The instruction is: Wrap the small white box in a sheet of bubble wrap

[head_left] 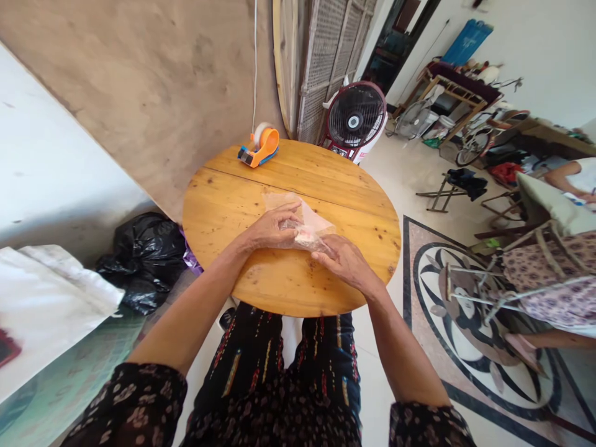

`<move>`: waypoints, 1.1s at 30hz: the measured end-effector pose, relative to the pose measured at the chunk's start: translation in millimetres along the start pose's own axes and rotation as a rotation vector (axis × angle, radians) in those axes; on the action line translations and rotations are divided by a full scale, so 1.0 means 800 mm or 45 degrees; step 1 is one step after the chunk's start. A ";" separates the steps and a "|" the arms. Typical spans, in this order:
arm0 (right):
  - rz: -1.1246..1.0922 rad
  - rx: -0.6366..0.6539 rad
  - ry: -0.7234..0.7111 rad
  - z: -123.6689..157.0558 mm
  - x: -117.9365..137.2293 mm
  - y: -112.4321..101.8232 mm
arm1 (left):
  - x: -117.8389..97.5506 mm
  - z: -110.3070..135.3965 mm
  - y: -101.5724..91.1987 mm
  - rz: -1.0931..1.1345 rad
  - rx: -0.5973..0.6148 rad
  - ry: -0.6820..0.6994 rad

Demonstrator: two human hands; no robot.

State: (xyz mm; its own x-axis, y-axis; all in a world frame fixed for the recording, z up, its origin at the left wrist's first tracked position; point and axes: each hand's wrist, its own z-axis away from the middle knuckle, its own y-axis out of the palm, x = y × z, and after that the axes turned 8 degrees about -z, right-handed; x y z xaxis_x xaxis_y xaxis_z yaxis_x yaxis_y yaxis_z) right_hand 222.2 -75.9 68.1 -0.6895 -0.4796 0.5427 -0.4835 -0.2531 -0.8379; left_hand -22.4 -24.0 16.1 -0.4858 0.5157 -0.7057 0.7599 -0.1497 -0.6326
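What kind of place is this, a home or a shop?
Most likely a room in someone's home: a round wooden table, a red-and-white electric floor fan, and a patterned black-and-cream tiled floor.

Dark floral sleeves (135, 397), multicoloured patterned trousers (279, 366)

I sit in a lived-in room of a home. My round wooden table (223, 205) stands on a tiled floor (470, 372) with an inlaid pattern. A fan (356, 118) sits by the wall, and a bicycle (471, 149) and a cluttered bench (459, 93) crowd the far side.
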 end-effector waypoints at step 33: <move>-0.560 -0.284 0.035 -0.063 -0.033 0.031 | -0.021 0.002 -0.007 0.144 -0.061 -0.268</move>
State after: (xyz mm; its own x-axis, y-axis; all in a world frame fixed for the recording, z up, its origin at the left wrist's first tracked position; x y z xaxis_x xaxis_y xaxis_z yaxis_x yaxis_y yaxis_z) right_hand 200.7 -27.2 35.9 -0.4069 -0.3448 0.8459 -0.8333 -0.2392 -0.4983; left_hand -19.1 -33.3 30.7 -0.4716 0.3101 -0.8255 0.8320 -0.1538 -0.5331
